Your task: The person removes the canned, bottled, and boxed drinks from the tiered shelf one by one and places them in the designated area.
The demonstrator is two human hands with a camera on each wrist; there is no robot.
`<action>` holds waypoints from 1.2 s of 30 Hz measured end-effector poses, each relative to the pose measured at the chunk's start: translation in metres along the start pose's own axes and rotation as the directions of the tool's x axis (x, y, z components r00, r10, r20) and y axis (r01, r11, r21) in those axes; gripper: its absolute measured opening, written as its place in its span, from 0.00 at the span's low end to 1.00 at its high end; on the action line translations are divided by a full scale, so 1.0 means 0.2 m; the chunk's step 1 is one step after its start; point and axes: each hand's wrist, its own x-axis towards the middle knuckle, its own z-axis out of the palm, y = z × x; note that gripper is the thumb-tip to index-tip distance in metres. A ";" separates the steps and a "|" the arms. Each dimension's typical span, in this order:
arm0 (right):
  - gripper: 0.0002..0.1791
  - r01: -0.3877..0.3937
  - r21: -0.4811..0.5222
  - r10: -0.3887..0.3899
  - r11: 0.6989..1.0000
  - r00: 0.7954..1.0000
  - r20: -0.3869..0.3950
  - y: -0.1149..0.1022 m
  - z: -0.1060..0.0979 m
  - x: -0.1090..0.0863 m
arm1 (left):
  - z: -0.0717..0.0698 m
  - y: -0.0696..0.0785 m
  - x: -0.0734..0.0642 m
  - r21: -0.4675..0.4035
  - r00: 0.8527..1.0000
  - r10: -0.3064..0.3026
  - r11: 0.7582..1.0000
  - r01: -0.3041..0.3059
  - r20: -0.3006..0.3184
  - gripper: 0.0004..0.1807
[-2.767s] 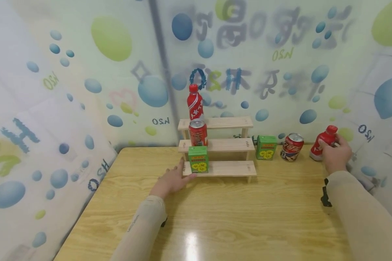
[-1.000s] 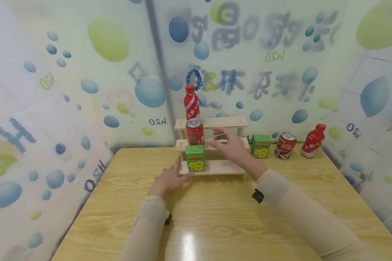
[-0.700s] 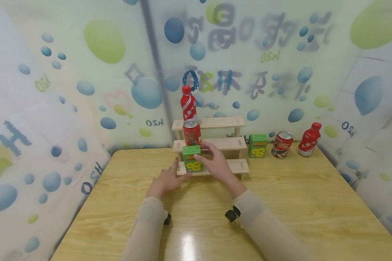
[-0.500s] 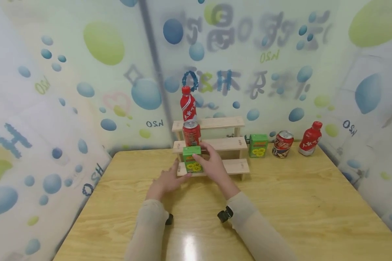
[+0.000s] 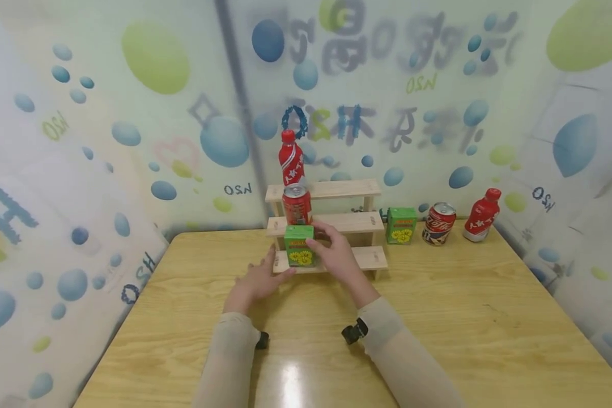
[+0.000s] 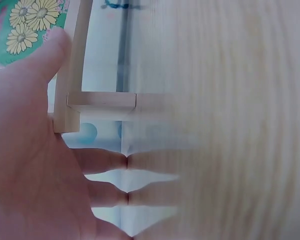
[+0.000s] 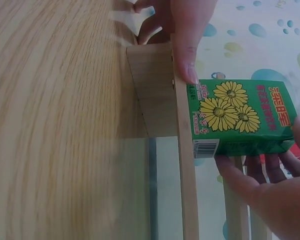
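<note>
My right hand (image 5: 338, 259) holds a green drink carton (image 5: 300, 248) with yellow flowers at the left of the bottom step of a three-step wooden rack (image 5: 369, 258). In the right wrist view its thumb lies on the upper front of the carton (image 7: 240, 112), and the fingers are along the side and behind. My left hand (image 5: 257, 280) is spread at the rack's left end. Its fingertips touch the table in the left wrist view, while the thumb lies along the bottom step's front edge. Above the carton stand a red can (image 5: 297, 205) on the middle step and a red bottle (image 5: 292, 165) on top.
Right of the rack, along the back of the wooden table (image 5: 438, 317), stand a second green carton (image 5: 401, 226), a second red can (image 5: 440, 224) and a second red bottle (image 5: 482, 216). A wall (image 5: 183, 141) with printed balloons rises behind and beside the table.
My right hand has left the bottle at the far right, which stays standing, and moved left to take hold of the carton on the bottom step. My left hand stays at the rack.
</note>
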 end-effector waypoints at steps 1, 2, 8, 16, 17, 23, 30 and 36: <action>0.27 0.004 -0.003 -0.004 1.000 1.000 -0.005 0.00 0.00 0.00 | 0.00 0.00 0.00 -0.004 1.000 0.002 1.000 -0.002 0.004 0.68; 0.27 0.012 -0.008 -0.012 1.000 1.000 -0.009 0.00 -0.01 -0.01 | 0.00 0.00 0.00 -0.008 1.000 0.004 1.000 -0.004 0.006 0.67; 0.27 0.044 -0.039 -0.045 0.998 0.999 -0.015 0.00 -0.03 -0.03 | 0.01 -0.01 0.00 -0.016 1.000 0.001 1.000 0.000 0.014 0.66; 0.26 -0.022 -0.010 0.022 1.000 1.000 -0.016 -0.01 -0.14 -0.03 | -0.01 0.00 -0.01 -0.003 1.000 0.013 1.000 -0.013 0.011 0.62; 0.25 -0.026 0.010 0.026 1.000 0.999 -0.019 -0.02 -0.16 -0.03 | -0.01 0.00 -0.01 -0.001 1.000 0.015 1.000 -0.015 0.009 0.62; 0.24 -0.040 0.074 0.045 0.996 0.997 -0.063 -0.07 -0.34 -0.07 | -0.01 0.00 -0.01 -0.002 1.000 0.015 1.000 -0.015 0.018 0.62; 0.27 -0.035 0.046 0.040 0.998 0.990 -0.135 -0.07 -0.57 -0.14 | -0.02 0.01 -0.01 -0.016 1.000 0.012 1.000 -0.012 0.024 0.61; 0.28 -0.018 -0.059 0.005 0.998 0.976 -0.217 -0.06 -0.79 -0.22 | -0.03 0.01 -0.02 -0.022 0.999 0.017 1.000 -0.017 0.031 0.60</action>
